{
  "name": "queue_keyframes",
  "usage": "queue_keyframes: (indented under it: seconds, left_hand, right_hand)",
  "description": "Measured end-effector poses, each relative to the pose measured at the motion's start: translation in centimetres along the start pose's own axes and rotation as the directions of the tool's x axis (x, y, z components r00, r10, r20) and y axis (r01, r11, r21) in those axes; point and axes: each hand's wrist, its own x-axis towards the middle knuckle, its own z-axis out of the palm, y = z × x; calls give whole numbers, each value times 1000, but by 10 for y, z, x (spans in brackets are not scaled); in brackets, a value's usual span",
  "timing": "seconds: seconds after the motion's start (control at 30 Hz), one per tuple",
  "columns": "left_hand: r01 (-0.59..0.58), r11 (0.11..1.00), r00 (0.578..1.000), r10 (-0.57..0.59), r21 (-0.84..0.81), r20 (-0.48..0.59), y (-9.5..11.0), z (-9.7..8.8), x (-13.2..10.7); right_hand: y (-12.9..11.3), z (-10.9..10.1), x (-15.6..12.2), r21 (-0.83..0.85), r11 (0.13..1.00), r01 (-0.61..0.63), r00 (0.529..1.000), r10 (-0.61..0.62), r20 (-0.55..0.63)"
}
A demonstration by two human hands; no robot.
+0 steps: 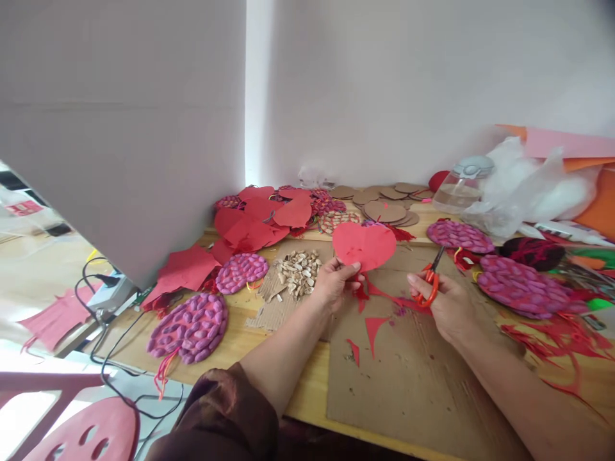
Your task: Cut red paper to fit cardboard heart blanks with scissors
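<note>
My left hand (pixel 339 280) pinches the lower edge of a red paper heart (pixel 365 244), thumb on top, holding it above the cardboard sheet (pixel 398 378). To the right, my right hand (pixel 446 304) grips orange-handled scissors (pixel 431 282), their blades pointing up and away, apart from the heart. Beneath and between the hands lie red paper scraps (pixel 375 331). A pile of peanut shells (pixel 296 274) sits on a corrugated cardboard piece left of my left hand.
Pink-purple decorated discs (pixel 189 328) lie on both sides. Red paper hearts (pixel 254 221) and brown cardboard shapes (pixel 384 211) are stacked at the back. A clear bottle (pixel 459 189) and plastic bags (pixel 523 186) stand back right. Black cables (pixel 115 346) hang at the left edge.
</note>
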Motion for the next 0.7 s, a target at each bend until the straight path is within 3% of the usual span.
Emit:
queue_keyframes:
  seconds: [0.23,0.4,0.53,0.7]
  left_hand:
    - [-8,997,994,0,-78,-112,6,-5,7]
    - [-10,997,981,-5,-77,-194,22,-11,17]
    - [-40,997,980,27,-64,-197,52,-2,28]
    - [-153,988,975,145,-36,-167,104,25,56]
  right_hand:
    - [14,2,1,-150,987,53,994,-38,101]
    - [12,5,0,-135,990,52,991,-34,133]
    - [13,6,2,-118,992,49,988,-31,148]
    - [11,6,3,-112,993,41,985,-22,168]
